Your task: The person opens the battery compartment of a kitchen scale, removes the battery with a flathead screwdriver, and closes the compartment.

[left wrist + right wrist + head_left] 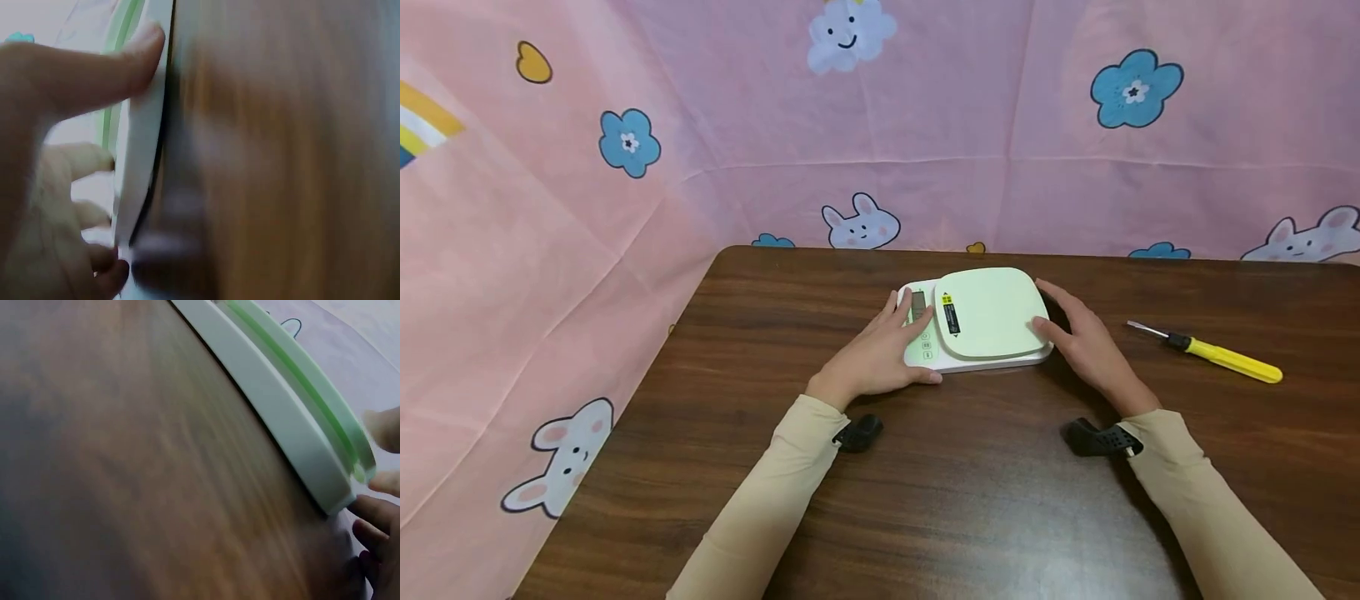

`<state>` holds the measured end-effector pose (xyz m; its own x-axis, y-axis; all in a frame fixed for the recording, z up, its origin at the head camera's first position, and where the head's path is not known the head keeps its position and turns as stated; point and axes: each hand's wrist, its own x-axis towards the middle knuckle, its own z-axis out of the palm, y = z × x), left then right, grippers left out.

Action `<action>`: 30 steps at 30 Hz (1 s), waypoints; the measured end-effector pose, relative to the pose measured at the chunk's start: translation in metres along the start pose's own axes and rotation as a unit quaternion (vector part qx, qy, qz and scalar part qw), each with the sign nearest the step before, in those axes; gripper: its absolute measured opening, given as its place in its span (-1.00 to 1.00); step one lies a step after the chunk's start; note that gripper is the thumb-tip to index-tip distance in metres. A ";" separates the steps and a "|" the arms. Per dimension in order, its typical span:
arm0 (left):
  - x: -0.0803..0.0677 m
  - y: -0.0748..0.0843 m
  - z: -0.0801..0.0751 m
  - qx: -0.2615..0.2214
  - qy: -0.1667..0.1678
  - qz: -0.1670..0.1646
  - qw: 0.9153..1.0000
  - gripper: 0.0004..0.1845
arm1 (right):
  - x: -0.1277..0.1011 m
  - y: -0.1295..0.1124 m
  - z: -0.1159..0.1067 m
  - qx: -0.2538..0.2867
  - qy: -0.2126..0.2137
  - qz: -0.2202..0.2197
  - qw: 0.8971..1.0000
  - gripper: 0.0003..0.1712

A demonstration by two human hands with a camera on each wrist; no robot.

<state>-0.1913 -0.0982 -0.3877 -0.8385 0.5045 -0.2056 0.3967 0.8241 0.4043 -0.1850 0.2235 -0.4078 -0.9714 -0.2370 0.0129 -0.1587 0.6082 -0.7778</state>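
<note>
- Nearest to the head camera are two beige fabric sleeves (752, 508), with a black device (859, 433) at each wrist.
- In this head view, a black and yellow rectangular sticker (952, 315) is on the pale green platform of a flat white scale (992, 321); it carries small writing, which I cannot read.
- Beside the platform there is a grey display (918, 305), partly covered by fingers, and below it some small green button marks (927, 345), also too small for reading.
- The scale lies on the dark brown wood-grain table (955, 500), between the two hands.
- The left hand (880, 354) has its fingers spread over the display side, and its thumb at the near edge.
- The right hand (1078, 337) is at the right end, thumb and forefinger spread apart around the far right corner.
- Well apart, to the right, lies a screwdriver with yellow handle (1213, 353).
- In the left wrist view, the left thumb lies against the white side wall of the scale; how firmly, I cannot tell.
- In the right wrist view, the right fingertips are at the corner of the scale, the thumb near the platform rim.
</note>
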 end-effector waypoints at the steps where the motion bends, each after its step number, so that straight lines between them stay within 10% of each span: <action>1: 0.000 0.002 0.000 0.004 0.001 0.001 1.000 0.14 | 0.001 -0.001 0.000 -0.003 -0.002 -0.003 1.000 -0.14; 6: 0.003 0.006 0.002 0.014 0.004 0.010 1.000 0.12 | -0.003 -0.002 0.001 -0.013 0.005 0.011 1.000 -0.13; 13: 0.001 -0.001 -0.004 0.009 -0.009 0.015 1.000 0.06 | -0.005 -0.001 0.005 0.010 0.118 -0.025 0.993 -0.51; 30: -0.003 -0.011 -0.006 -0.011 -0.005 0.027 1.000 0.04 | -0.001 -0.005 -0.007 -0.026 -0.052 0.006 0.998 -0.04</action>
<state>-0.1954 -0.1100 -0.3864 -0.8118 0.5516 -0.1917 0.4333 0.7890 0.4355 -0.1840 0.2262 -0.4001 -0.9499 -0.3060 -0.0637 -0.1592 0.6490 -0.7439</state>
